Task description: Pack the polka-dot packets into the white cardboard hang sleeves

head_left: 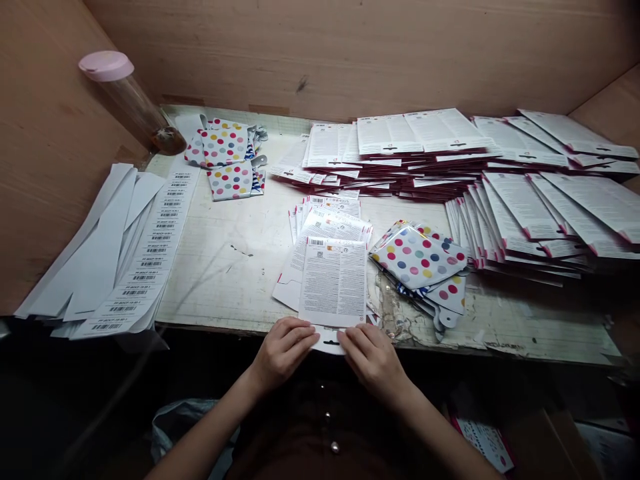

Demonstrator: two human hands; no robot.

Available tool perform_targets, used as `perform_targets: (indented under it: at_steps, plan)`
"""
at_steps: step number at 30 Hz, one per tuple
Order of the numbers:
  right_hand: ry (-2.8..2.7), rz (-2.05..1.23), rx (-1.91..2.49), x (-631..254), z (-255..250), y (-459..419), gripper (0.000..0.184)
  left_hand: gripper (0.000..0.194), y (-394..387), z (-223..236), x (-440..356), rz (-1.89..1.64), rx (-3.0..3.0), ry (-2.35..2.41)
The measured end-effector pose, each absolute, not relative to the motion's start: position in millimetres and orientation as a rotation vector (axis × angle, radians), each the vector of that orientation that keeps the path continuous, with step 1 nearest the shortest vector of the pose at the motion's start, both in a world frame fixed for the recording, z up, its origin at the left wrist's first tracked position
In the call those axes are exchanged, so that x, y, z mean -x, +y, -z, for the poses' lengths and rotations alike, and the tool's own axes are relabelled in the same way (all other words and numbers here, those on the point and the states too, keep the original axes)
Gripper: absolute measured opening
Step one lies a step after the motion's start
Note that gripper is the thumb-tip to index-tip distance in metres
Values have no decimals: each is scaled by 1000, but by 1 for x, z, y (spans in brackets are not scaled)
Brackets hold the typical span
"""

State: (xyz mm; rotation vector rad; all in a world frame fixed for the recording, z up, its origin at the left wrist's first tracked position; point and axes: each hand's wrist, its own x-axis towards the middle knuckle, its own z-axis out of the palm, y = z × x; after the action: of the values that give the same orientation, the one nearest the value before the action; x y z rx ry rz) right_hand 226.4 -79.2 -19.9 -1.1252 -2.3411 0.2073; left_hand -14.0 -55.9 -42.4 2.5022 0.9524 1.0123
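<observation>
My left hand (283, 353) and my right hand (373, 360) rest at the table's front edge, both gripping the lower end of a white printed card (333, 283). The card has a barcode and small text, and a hang tab with a slot (330, 340) shows between my hands. Beneath it lies a loose fan of similar cards (325, 223). Just right of my right hand sits a pile of polka-dot packaged items (417, 257). The items under the top one are partly hidden.
Large overlapping stacks of red-edged printed cards (525, 180) fill the table's back and right. Polka-dot packs (225, 157) stand at the back left. Barcode label strips (155, 253) lie at the left, beside a pink-lidded glass bottle (130, 100). Wooden panels surround the table.
</observation>
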Motion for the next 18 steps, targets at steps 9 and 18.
perform_targets:
  at_steps: [9,18]
  plan:
    - [-1813,-689,1499,-203,33,-60,7,30,-51,35,-16,-904,-2005,1828]
    - [-1844,-645,1387,-194,35,-51,12,30,-45,21,8,-738,-1503,1720]
